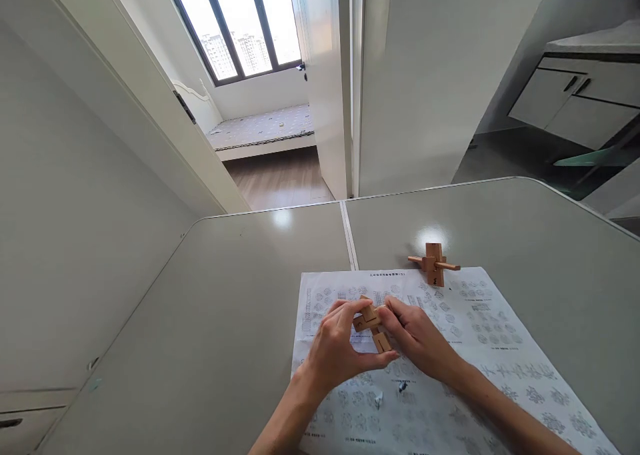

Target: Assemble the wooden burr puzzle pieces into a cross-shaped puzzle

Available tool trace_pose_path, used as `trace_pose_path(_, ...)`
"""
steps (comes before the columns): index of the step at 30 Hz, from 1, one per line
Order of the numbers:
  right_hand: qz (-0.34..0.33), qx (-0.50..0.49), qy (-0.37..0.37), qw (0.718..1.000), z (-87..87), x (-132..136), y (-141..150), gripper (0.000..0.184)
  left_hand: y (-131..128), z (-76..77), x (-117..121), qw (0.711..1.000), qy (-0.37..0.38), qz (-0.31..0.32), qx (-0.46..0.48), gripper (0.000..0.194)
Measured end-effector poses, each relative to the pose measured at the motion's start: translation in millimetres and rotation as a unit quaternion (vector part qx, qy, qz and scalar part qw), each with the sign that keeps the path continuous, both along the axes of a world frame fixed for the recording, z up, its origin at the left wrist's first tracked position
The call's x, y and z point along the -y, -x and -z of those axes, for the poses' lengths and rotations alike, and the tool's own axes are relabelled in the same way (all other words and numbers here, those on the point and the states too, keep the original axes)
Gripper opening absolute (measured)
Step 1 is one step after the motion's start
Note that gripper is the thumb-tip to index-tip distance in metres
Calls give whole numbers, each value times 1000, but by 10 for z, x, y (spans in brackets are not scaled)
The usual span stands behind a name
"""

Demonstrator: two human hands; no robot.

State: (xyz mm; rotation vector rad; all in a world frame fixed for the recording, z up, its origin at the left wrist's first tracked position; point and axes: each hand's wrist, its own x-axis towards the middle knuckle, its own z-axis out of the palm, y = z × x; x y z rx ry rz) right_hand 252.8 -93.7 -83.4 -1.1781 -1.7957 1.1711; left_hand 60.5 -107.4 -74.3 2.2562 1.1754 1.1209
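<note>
Several wooden pieces, joined as an interlocking puzzle (370, 316), are held between both hands over a printed sheet. My left hand (334, 340) grips it from the left, with its fingers at the top and the thumb under the lower block. From the right, my right hand (413, 332) pinches the puzzle's upper right side, its fingertips partly hiding the wood. Dark marks show on the blocks. Beneath the hands lies the large paper sheet (360, 405), covered in rows of small line drawings.
An assembled wooden cross-shaped puzzle (434, 265) stands at the sheet's far edge. Two small scraps, one dark (403, 387) and one pale (379, 400), lie on the paper. The grey-green table (225, 322) has a pale seam. Past its far edge are a doorway and white door (323, 75).
</note>
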Motion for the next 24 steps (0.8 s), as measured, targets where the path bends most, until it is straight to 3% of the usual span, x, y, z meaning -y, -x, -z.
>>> trace_pose_path(6, 0, 2, -27, 1000, -37, 6, -40, 44, -9, -9, 11, 999, 27, 3, 35, 68)
trace_pose_path(10, -27, 35, -108, 993, -49, -21, -98, 35, -4, -43, 19, 995, 70, 22, 65, 62)
trace_pose_path(14, -46, 54, -180, 981, 6, -43, -123, 41, 9, -80, 38, 992, 107, 27, 62, 63)
trace_pose_path(24, -10, 60, -130, 990, -22, -4, -46, 48, -18, -131, 32, 996, 72, -2, 58, 62)
